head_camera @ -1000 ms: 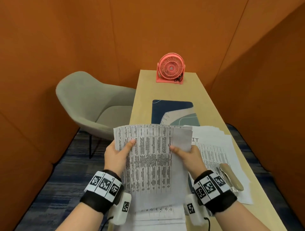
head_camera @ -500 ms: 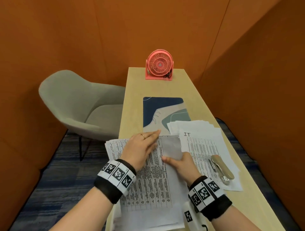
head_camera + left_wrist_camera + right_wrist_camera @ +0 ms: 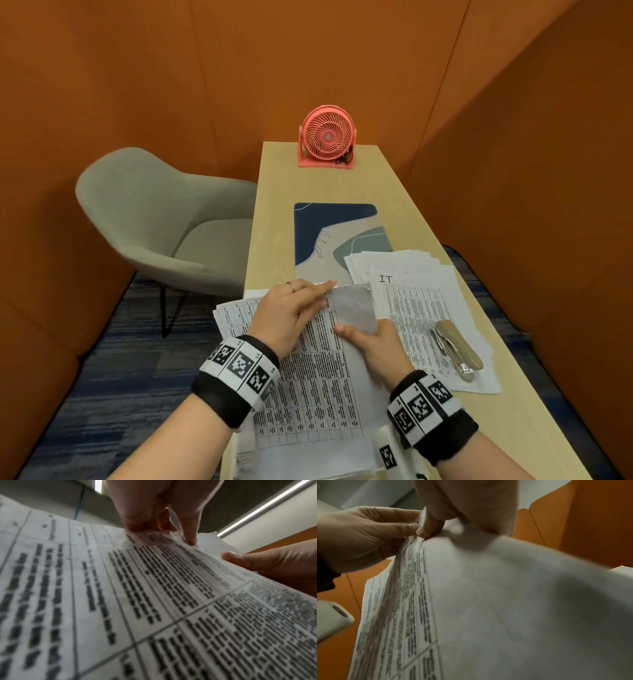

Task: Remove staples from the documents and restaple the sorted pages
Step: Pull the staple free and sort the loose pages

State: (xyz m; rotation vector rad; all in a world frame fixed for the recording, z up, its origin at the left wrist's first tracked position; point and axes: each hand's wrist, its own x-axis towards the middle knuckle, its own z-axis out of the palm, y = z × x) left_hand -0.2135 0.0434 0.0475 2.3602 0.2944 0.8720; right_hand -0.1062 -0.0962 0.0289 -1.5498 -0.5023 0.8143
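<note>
A stapled document [image 3: 315,394] of printed tables lies on the near end of the table. Its top sheet [image 3: 352,308] is folded back at the upper right and shows its blank grey side. My left hand [image 3: 325,294] reaches across the document's top edge and pinches the pages there [image 3: 412,530]. My right hand [image 3: 356,334] grips the folded-back sheet, thumb on top [image 3: 231,558]. No staple can be made out. A second paper stack [image 3: 411,301] headed "IT" lies to the right. A beige stapler [image 3: 459,346] rests on that stack, apart from both hands.
The narrow wooden table [image 3: 342,185] runs away from me between orange walls. A patterned desk mat [image 3: 329,226] lies behind the papers and a pink fan [image 3: 327,140] stands at the far end. A grey chair [image 3: 154,219] stands to the left.
A second ago both hands held the document upright by its sides. It now lies flat, my left hand has moved to its top edge, and my right hand has folded the top sheet back.
</note>
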